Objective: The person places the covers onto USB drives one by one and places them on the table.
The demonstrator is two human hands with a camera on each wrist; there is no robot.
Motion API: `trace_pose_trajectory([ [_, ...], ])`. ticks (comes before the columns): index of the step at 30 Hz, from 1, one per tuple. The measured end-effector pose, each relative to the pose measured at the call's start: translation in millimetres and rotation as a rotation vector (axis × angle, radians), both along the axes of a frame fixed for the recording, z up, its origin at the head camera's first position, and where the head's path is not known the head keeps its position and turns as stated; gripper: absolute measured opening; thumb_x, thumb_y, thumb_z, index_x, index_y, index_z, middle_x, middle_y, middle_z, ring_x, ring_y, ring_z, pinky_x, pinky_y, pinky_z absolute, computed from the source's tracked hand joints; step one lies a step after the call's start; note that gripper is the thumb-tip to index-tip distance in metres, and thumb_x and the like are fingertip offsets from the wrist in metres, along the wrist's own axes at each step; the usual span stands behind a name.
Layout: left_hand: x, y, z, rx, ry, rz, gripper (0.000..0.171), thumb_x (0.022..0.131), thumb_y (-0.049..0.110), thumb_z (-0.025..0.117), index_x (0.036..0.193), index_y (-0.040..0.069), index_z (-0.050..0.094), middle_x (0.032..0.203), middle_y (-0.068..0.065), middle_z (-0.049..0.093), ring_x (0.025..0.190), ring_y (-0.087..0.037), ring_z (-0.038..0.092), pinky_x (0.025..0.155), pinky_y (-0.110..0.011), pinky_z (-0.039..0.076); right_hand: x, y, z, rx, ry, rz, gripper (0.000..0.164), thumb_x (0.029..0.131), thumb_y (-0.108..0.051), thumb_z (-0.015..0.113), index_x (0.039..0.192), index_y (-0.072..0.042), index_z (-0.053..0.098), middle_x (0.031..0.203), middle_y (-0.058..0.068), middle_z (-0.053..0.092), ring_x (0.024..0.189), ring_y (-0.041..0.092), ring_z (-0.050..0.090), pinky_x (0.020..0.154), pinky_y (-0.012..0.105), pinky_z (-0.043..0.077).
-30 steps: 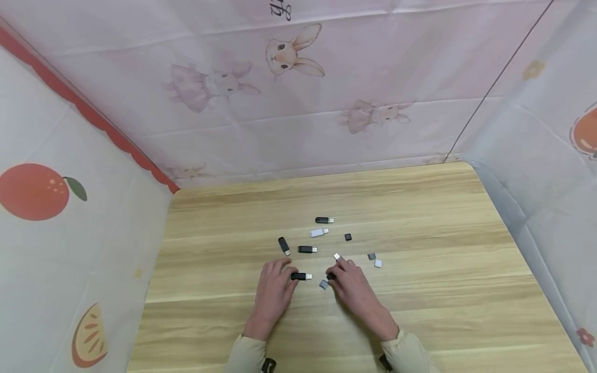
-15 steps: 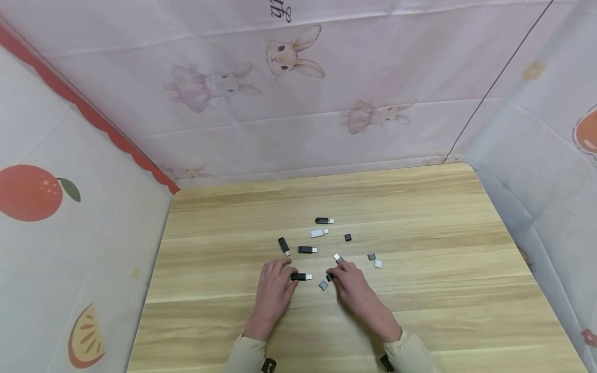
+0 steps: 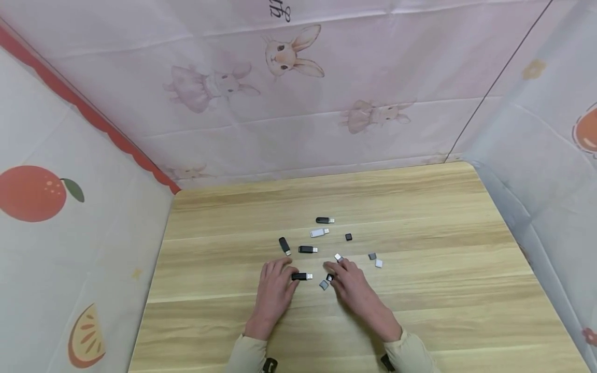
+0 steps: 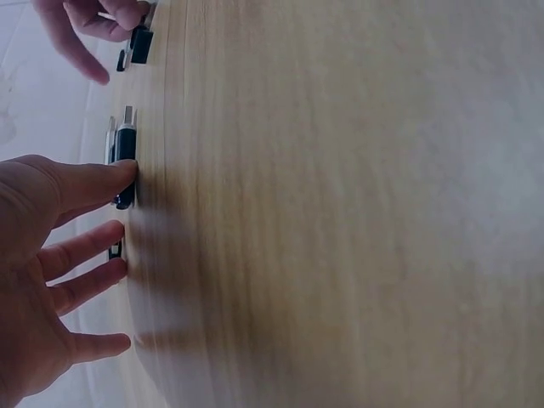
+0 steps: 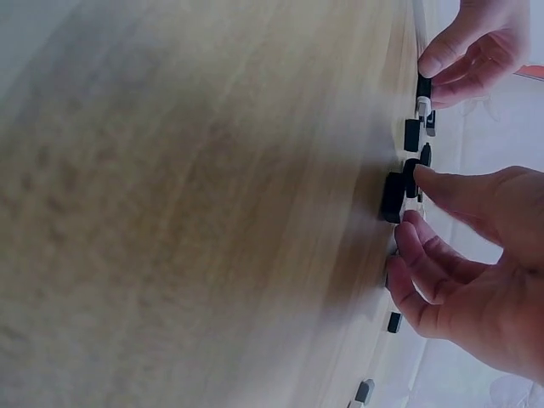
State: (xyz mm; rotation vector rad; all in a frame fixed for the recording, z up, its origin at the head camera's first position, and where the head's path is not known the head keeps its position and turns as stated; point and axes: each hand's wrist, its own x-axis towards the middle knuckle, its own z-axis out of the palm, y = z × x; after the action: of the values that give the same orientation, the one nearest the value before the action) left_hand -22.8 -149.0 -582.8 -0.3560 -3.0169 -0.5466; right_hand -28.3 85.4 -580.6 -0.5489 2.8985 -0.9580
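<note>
My left hand [image 3: 274, 290] pinches a black USB flash drive [image 3: 299, 276] between thumb and index finger, its metal plug pointing right. The left wrist view shows the other fingers spread on the table. To the right, my right hand [image 3: 354, 287] has its thumb against a small black cap [image 3: 330, 277], whose hollow end shows. Its index finger stretches out above the cap, off it. A grey cap [image 3: 324, 284] lies just in front of that thumb. Past the right fingers sticks out the metal plug [image 3: 338, 257] of another flash drive, its body mostly hidden.
Beyond the hands lie several flash drives, among them a white one [image 3: 319, 232] and a black one [image 3: 308, 249]. Loose caps rest to the right: black [image 3: 348, 237], dark grey [image 3: 372, 256] and white [image 3: 379, 263]. A printed cloth wall [image 3: 298, 134] stands behind the wooden table [image 3: 443, 233].
The right index finger has lifted and stretched away from the black cap, which has turned so that its hollow end shows. The left hand and its flash drive have stayed in place.
</note>
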Motion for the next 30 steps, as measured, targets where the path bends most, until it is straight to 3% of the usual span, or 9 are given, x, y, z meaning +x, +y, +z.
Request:
trace_pose_trajectory([
  [8,0.2,-0.1,0.5,0.009,-0.001,0.002,0.019,0.092,0.024,0.082,0.109,0.019,0.076,0.142,-0.005,0.065,0.132,-0.027,0.055,0.120,-0.056,0.039,-1.7,0.2,0.2,0.019,-0.017,0.023,0.026,0.092,-0.002,0.077,0.116,-0.013,0.079,0.100,0.002,0.062,0.090,0.016,0.049,0.077,0.030,0.036],
  [21,-0.4,0.3,1.1,-0.010,0.001,0.001,0.018,0.095,0.028,0.079,0.110,0.018,0.077,0.141,-0.004,0.066,0.130,-0.026,0.056,0.117,-0.055,0.043,-0.1,-0.3,-3.4,-0.007,-0.043,-0.031,0.016,0.090,-0.008,0.080,0.105,-0.011,0.076,0.098,0.000,0.061,0.094,0.019,0.052,0.090,0.044,0.040],
  [30,-0.7,4.4,3.2,0.020,-0.032,0.042,0.019,0.097,0.032,0.077,0.114,0.022,0.076,0.119,0.004,0.071,0.109,-0.016,0.062,0.088,-0.037,0.048,3.2,-3.1,-1.0,0.020,-0.050,-0.073,0.015,0.092,-0.017,0.081,0.104,-0.011,0.074,0.102,-0.001,0.063,0.098,0.019,0.059,0.101,0.051,0.039],
])
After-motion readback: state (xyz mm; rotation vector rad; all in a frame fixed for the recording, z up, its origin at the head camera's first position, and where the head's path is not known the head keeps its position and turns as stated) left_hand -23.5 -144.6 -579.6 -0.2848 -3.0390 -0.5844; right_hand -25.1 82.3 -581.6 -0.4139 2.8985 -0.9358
